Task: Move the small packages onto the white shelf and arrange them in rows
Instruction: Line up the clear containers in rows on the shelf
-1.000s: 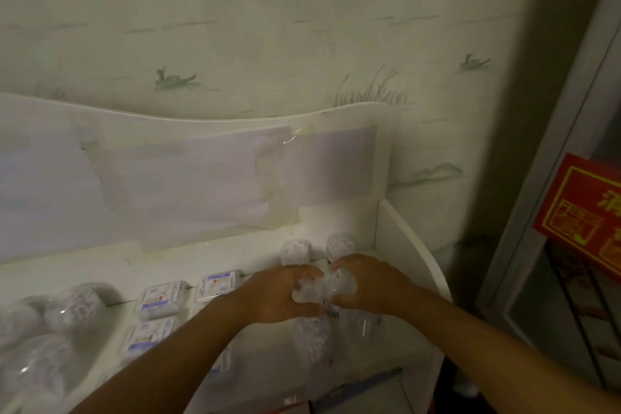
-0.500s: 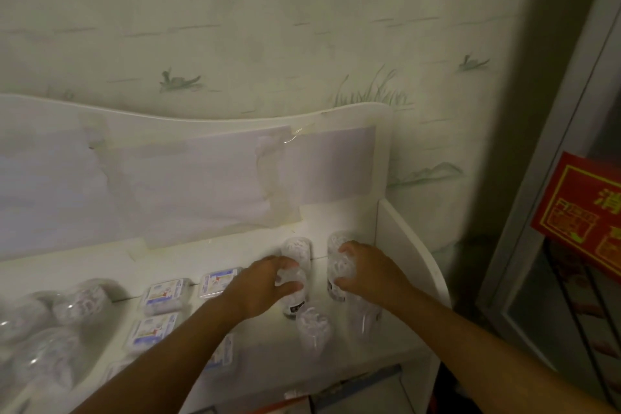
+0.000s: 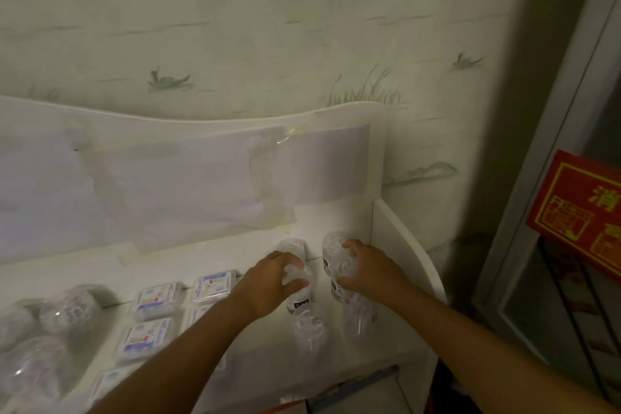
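Hands grip clear round plastic tubs on the white shelf (image 3: 396, 245): left hand (image 3: 268, 282) one, right hand (image 3: 366, 270) another.

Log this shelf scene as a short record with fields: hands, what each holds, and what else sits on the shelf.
left hand: grip closed on a clear tub, second from the shelf's right end
right hand: grip closed on a clear tub nearest the right side panel
white shelf: both tubs stand on it, apart
loose tubs: two more clear ones in front
labelled flat packs: in rows, left of the hands
far left: wrapped bundles, blurred
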Available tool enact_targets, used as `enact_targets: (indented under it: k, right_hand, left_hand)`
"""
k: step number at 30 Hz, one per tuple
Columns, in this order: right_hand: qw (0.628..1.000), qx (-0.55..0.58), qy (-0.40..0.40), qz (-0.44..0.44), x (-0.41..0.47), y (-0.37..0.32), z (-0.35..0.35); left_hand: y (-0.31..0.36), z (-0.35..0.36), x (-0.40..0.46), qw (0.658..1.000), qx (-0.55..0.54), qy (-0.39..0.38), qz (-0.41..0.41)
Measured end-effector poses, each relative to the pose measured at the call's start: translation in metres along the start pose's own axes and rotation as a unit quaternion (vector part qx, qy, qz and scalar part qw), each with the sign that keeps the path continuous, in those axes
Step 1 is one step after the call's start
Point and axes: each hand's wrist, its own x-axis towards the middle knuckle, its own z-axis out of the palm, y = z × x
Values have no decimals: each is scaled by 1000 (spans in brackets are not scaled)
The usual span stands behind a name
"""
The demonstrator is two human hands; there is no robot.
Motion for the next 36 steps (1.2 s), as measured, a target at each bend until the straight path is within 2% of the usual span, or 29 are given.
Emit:
enact_targets:
  k: [8,13,16,19,22,24,28,36]
  right_hand:
    - [1000,12,-10,15,3,3,3]
    - [998,45,35,29,-9,6,-3]
    - [997,33,68,-4,-20,2,-9]
    - [991,25,114,-59,-29,-4,-19]
    - [995,-8,71,-73,-39,-5,-27]
    - [997,-34,27,-62,-48,-2,-27]
    - [998,-38,-32,-32,-62,5,-21]
    - [997,-34,-32,-54,-71,2,-10]
  left_hand:
    - [-1,-3,-7,999,43,-8,15]
    - [3,-13,-16,998,42,9,40]
    - [11,-19,-25,997,60,13,54]
    - [26,-23,-36,994,63,-45,77]
    - [33,-20,-45,981,90,-140,101]
    - [33,-14,-48,973,108,-175,103]
    - [29,-4,-55,978,94,-163,84]
    - [16,-8,-61,984,92,-137,65]
